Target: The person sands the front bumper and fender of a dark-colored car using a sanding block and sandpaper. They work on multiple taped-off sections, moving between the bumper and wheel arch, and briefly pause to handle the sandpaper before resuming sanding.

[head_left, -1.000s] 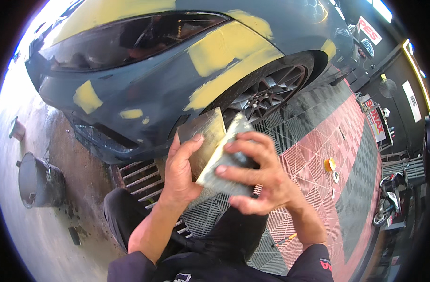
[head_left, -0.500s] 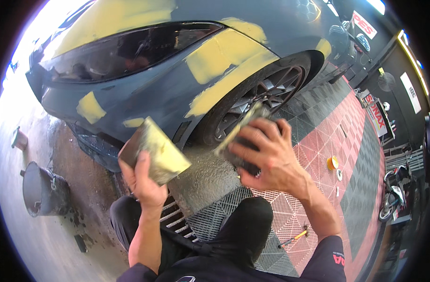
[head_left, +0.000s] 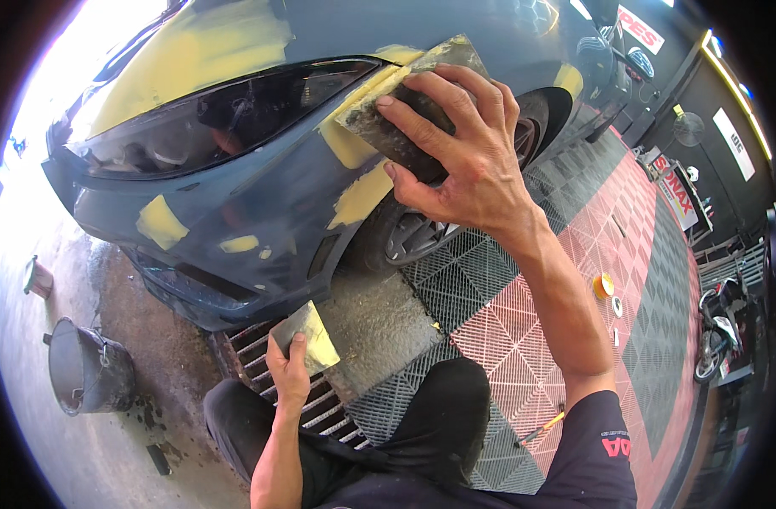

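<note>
A grey car (head_left: 261,204) with several yellow body filler patches (head_left: 163,222) stands in front of me. My right hand (head_left: 485,161) is closed around a dark, smeared filler spreader (head_left: 460,55), its yellow-coated edge at the fender above the front wheel (head_left: 413,237). Whether that edge presses on the panel is hard to tell. Lower and to the left, near the bumper, my left hand (head_left: 288,373) grips a small filler-coated plate (head_left: 322,346) between thumb and fingers. The right hand covers part of the fender and wheel.
A black bucket (head_left: 87,369) and a smaller container (head_left: 39,278) stand on the wet floor at left. Beneath me lie a metal drain grate (head_left: 252,360) and grey and red floor tiles (head_left: 524,318). A yellow-handled tool (head_left: 542,428) and an orange roll (head_left: 603,285) lie at right.
My right hand has moved up and forward with the spreader, from beside the wheel to the fender. My left hand has lowered with the plate, away from the other hand.
</note>
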### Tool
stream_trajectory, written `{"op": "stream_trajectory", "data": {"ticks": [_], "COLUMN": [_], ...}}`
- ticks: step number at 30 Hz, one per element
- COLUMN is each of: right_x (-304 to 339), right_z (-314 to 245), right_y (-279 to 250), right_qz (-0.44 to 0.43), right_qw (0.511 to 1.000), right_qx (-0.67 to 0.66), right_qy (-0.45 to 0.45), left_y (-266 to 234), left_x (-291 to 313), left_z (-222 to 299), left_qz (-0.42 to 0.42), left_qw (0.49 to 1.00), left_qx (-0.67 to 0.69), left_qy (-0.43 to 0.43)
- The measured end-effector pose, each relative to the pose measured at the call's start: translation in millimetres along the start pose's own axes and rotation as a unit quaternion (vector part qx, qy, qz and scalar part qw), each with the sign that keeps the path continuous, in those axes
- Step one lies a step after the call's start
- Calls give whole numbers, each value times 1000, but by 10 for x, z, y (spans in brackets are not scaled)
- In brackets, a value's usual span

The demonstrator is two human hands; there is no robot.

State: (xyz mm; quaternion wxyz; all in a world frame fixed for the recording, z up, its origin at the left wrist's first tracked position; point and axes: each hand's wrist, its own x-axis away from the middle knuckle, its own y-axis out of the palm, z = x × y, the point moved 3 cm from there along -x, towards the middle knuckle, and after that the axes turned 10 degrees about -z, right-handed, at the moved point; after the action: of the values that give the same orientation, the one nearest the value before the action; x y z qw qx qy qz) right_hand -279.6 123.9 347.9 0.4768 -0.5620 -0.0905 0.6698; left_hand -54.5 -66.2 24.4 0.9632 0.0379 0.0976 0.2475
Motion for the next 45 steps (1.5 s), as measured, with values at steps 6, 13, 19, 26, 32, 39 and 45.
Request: {"op": "stream_trajectory", "data": {"ticks": [6,13,19,26,32,39,45], "right_x": [-5,-7,-53,4,232,111,6], "right_z": [4,-24,-20,17,8,64,105], "right_y": [41,14,55,59,3,-79,-40], "right_qz": [-3,1,-6,-21,-66,-18,-6], "right_qw": [1000,1000,1000,999,997,999,1000], "right_qx": [22,19,20,29,27,27,26], "right_qy": [-1,2,0,3,27,15,-7], "left_y": [-27,9,0,34,34,78,60], "left_x": [3,18,3,0,8,30,33], "left_z": [-34,4,-50,-49,-40,-89,-45], "left_qz": [3,1,-1,-2,-9,-11,-12], "left_qw": [1000,1000,1000,1000,1000,1000,1000], "left_qx": [-2,-17,-23,-18,-23,-2,-11], "left_qy": [-4,2,1,-11,-13,-13,-12]}}
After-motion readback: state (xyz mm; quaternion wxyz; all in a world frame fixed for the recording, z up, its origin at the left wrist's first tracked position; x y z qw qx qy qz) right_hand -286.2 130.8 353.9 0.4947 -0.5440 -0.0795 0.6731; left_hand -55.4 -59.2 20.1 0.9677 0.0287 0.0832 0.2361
